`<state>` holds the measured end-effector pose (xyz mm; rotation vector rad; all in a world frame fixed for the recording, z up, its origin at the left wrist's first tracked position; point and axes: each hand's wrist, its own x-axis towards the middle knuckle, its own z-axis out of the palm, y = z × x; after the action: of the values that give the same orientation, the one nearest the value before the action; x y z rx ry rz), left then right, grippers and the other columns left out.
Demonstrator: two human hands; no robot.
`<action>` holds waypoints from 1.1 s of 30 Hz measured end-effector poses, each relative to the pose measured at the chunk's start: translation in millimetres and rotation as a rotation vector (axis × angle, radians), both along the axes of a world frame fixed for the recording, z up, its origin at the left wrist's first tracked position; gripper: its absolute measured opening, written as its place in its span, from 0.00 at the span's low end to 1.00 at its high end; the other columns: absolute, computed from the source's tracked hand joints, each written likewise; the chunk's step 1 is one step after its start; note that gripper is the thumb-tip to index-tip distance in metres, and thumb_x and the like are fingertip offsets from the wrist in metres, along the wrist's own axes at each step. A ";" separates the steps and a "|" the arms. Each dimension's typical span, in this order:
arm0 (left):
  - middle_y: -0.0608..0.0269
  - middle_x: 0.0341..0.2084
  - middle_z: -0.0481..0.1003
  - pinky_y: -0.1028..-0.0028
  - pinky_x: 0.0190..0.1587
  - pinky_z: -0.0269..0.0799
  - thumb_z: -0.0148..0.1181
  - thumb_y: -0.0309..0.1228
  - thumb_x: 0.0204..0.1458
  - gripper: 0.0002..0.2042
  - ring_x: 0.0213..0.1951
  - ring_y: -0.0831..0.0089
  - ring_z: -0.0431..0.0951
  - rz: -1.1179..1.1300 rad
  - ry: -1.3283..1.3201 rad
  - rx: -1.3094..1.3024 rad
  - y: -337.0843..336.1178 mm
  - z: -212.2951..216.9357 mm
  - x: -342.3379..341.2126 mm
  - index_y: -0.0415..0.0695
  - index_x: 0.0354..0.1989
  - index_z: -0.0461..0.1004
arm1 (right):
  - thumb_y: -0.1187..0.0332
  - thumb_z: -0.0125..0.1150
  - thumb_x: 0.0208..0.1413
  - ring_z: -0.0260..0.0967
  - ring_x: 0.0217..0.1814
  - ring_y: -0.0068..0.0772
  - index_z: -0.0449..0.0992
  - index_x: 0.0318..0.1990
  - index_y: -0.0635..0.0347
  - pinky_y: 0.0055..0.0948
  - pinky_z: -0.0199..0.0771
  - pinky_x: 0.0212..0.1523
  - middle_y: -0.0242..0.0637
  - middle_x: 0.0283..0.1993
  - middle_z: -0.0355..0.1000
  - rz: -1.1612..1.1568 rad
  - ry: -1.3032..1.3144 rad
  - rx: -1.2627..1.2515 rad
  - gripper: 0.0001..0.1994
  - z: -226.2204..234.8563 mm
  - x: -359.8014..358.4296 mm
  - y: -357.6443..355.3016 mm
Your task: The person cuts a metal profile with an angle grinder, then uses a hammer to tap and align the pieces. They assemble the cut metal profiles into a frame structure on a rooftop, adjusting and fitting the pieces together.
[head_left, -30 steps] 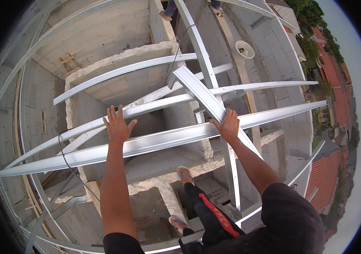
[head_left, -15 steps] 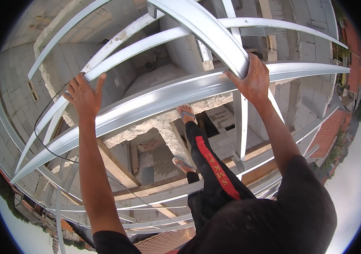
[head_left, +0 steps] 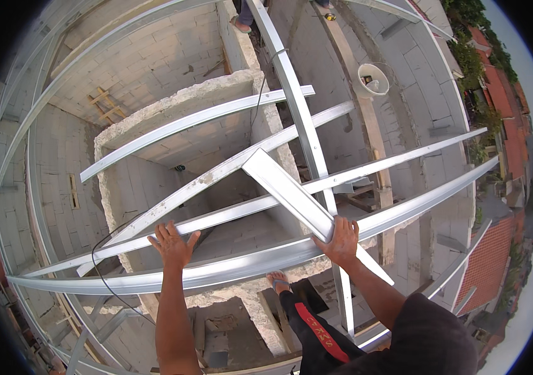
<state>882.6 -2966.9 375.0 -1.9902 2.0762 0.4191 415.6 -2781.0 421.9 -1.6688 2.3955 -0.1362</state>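
My right hand (head_left: pixel 340 242) grips the near end of a short, wide metal channel (head_left: pixel 288 195), thumb on one side and fingers on the other. That channel slants away to the upper left, lying across a thin metal rail (head_left: pixel 379 167). Just below my right hand runs a long, broad metal beam (head_left: pixel 260 262). My left hand (head_left: pixel 176 245) rests with spread fingers on the thin rail, thumb held apart. Beyond it, a speckled metal strip (head_left: pixel 216 175) and another loose strip (head_left: pixel 185 128) lie at angles.
An upright-running metal beam (head_left: pixel 298 106) crosses the rails. A dark cable (head_left: pixel 101 275) loops at left. Rough block walls (head_left: pixel 179 94) and open rooms lie below. A white bucket (head_left: pixel 373 80) stands on a plank at far right. Another person's foot (head_left: pixel 240 25) shows at the top.
The view has tilted up and away, so the short channel's far end, the bucket and another person's foot now show. Both hands sit lower in the picture, on the same metal pieces.
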 end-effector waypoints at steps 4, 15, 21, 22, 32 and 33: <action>0.29 0.72 0.56 0.25 0.76 0.30 0.54 0.77 0.55 0.57 0.79 0.36 0.46 0.036 -0.010 0.065 -4.8 12.7 -3.6 0.32 0.74 0.58 | 0.41 0.79 0.47 0.73 0.59 0.53 0.68 0.60 0.64 0.66 0.58 0.72 0.47 0.55 0.71 0.011 0.016 0.025 0.43 2.7 -1.4 -4.7; 0.30 0.77 0.51 0.27 0.77 0.26 0.48 0.82 0.52 0.62 0.82 0.39 0.41 0.064 0.016 0.092 -6.5 26.5 -14.8 0.33 0.78 0.54 | 0.41 0.77 0.49 0.74 0.58 0.52 0.68 0.56 0.60 0.66 0.61 0.70 0.45 0.49 0.71 0.014 0.034 -0.042 0.38 0.4 0.2 -0.2; 0.30 0.77 0.50 0.26 0.76 0.25 0.51 0.80 0.54 0.61 0.82 0.38 0.38 0.043 -0.028 0.139 -8.5 12.8 -7.3 0.31 0.77 0.54 | 0.40 0.76 0.50 0.74 0.58 0.53 0.69 0.56 0.61 0.69 0.60 0.71 0.46 0.50 0.71 0.016 0.018 -0.075 0.38 5.6 -2.8 -2.0; 0.30 0.77 0.49 0.26 0.75 0.25 0.51 0.80 0.54 0.61 0.82 0.38 0.37 0.038 -0.041 0.155 -9.6 13.3 -8.0 0.31 0.77 0.53 | 0.39 0.75 0.51 0.74 0.58 0.53 0.69 0.57 0.61 0.69 0.60 0.72 0.46 0.50 0.71 0.004 0.018 -0.032 0.39 8.5 -1.8 -0.6; 0.28 0.78 0.46 0.23 0.74 0.26 0.51 0.80 0.54 0.60 0.81 0.37 0.36 0.001 -0.053 0.162 -12.7 1.6 3.6 0.36 0.79 0.50 | 0.40 0.77 0.50 0.76 0.57 0.55 0.69 0.57 0.62 0.66 0.60 0.73 0.47 0.51 0.72 0.003 0.023 -0.032 0.39 0.3 -0.2 2.7; 0.28 0.78 0.45 0.24 0.74 0.26 0.49 0.82 0.53 0.61 0.81 0.37 0.36 0.000 -0.066 0.158 -13.9 -4.7 5.3 0.36 0.79 0.51 | 0.40 0.77 0.49 0.76 0.58 0.55 0.69 0.56 0.62 0.66 0.60 0.73 0.48 0.51 0.72 0.004 0.040 -0.030 0.39 0.7 -1.3 -0.7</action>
<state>887.9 -2980.8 370.3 -1.8871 1.9396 0.4942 414.4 -2781.7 422.6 -1.7050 2.4309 -0.1394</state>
